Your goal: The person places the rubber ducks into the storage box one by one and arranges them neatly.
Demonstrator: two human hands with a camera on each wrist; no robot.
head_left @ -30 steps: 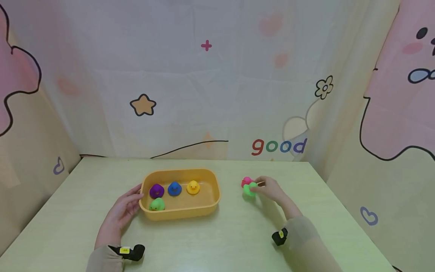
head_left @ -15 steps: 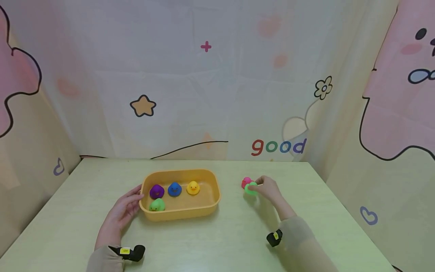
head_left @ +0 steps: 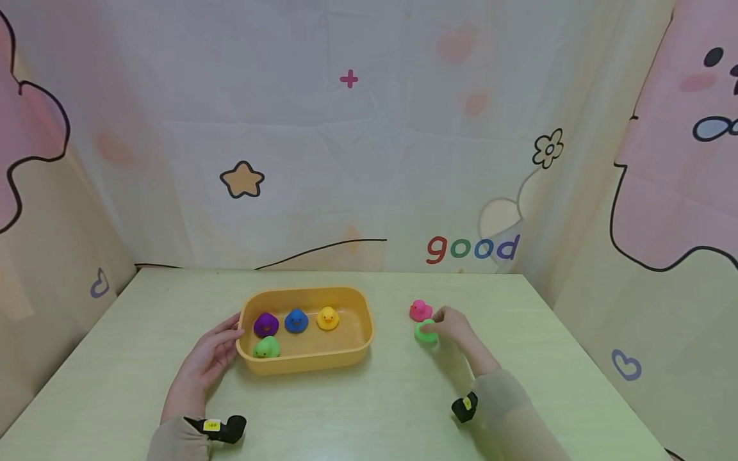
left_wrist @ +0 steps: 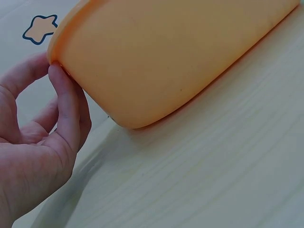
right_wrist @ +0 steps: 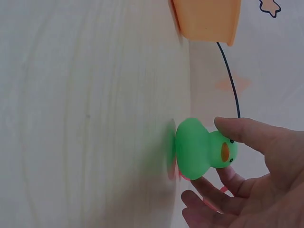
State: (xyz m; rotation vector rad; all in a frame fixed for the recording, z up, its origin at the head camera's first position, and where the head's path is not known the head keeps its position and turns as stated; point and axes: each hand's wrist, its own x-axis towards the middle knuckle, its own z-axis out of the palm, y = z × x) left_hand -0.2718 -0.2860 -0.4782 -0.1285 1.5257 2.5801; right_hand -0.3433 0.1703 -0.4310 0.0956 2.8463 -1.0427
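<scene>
My left hand (head_left: 206,358) pinches the left end of a yellow-orange plastic basin (head_left: 305,365) at its rim, thumb and finger meeting there in the left wrist view. Inside lie a purple rubber duck (head_left: 266,324), a blue one (head_left: 296,321), a yellow one (head_left: 328,318) and a green one (head_left: 267,347). Right of the basin, my right hand (head_left: 457,326) holds another green rubber duck (right_wrist: 192,149) by the head between thumb and fingers. That duck is upright at the table surface. A pink rubber duck (head_left: 421,310) sits just behind it, partly hidden in the right wrist view.
The pale wooden table (head_left: 357,416) carries the basin and ducks. A printed curtain (head_left: 300,141) rises along its back edge and both sides. Each wrist wears a black camera, such as the left one (head_left: 233,429).
My right hand has shifted the green duck slightly, lastly down and toward me, so more of the pink duck shows. The left hand and the basin have stayed put.
</scene>
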